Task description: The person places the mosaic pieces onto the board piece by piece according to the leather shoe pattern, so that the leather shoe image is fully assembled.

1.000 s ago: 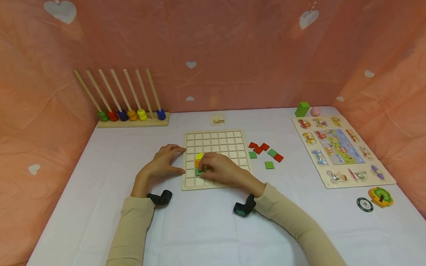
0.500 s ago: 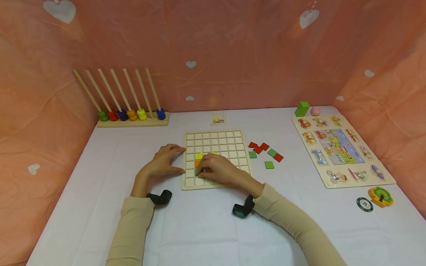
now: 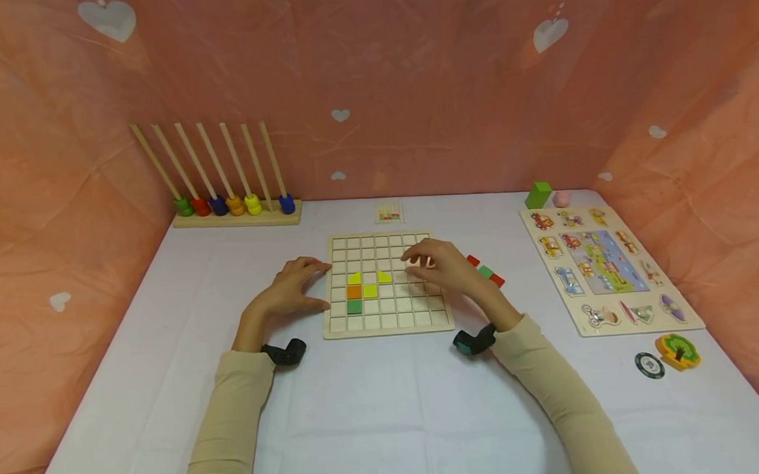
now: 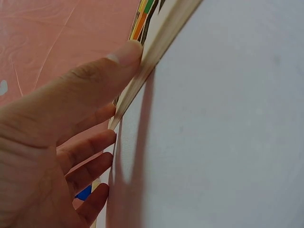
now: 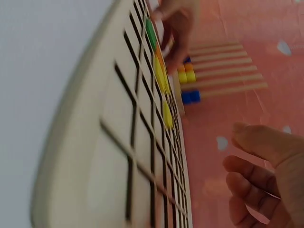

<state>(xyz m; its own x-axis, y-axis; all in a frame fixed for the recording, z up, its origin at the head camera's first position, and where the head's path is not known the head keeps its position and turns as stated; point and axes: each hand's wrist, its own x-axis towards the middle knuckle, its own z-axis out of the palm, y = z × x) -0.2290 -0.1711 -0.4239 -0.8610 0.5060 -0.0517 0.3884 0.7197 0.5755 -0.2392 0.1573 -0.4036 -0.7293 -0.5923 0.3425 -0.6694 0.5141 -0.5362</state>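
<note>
A square wooden grid board (image 3: 421, 318) lies on the white table. My left hand (image 3: 288, 290) rests at its left edge, thumb and fingertips touching the rim with fingers mostly straight. Over the board's right side hovers my right hand (image 3: 443, 264), its fingers loosely bent and holding nothing. Set in the grid are a green square tile (image 3: 354, 307), an orange tile (image 3: 354, 292), a yellow square tile (image 3: 370, 291) and two yellow cut-corner tiles, one left (image 3: 354, 278) and one right (image 3: 384, 277). Red tiles (image 3: 497, 280) and a green tile (image 3: 485, 270) show beyond the right hand, which hides others.
Behind the board lies a small pattern card (image 3: 389, 213). A peg abacus (image 3: 239, 220) with coloured beads stands back left. To the right are a picture puzzle board (image 3: 546, 258), a green block (image 3: 539, 195), a tree piece (image 3: 678, 351) and a round token (image 3: 649, 365).
My right hand has let go of the green tile in the lower left of the grid and moved right and away over the board. The left hand has stayed put.
</note>
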